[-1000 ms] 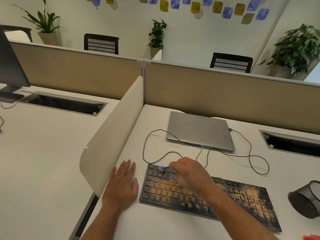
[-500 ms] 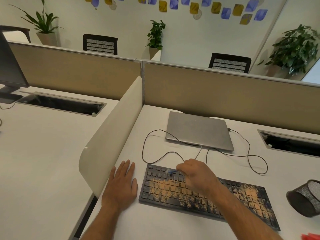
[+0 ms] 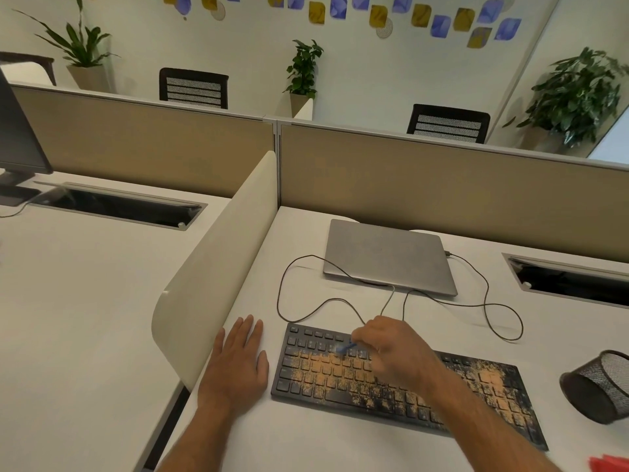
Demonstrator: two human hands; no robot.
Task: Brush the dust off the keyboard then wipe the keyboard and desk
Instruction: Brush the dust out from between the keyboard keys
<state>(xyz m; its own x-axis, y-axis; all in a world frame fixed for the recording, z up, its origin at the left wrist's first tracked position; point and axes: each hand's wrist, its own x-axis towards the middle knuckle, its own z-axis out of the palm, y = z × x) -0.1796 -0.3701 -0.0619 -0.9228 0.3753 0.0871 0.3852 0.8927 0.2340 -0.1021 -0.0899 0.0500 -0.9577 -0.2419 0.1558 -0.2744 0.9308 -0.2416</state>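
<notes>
A black keyboard (image 3: pixel 326 379) lies on the white desk (image 3: pixel 306 444), its keys covered in orange dust. My right hand (image 3: pixel 394 352) hovers over the upper middle keys and pinches a small blue brush (image 3: pixel 344 348), whose tip touches the keys. Most of the brush is hidden inside the hand. My left hand (image 3: pixel 238 366) rests flat on the desk just left of the keyboard, fingers straight, holding nothing.
A closed grey laptop (image 3: pixel 388 257) sits behind the keyboard, its cable (image 3: pixel 490 311) looping across the desk. A black mesh cup (image 3: pixel 602 383) lies tipped at the right. Something red (image 3: pixel 609 463) shows at the bottom right corner. A cream divider (image 3: pixel 218 267) stands left.
My right hand with the brush has moved rightward along the upper key rows. My left hand has stayed in place.
</notes>
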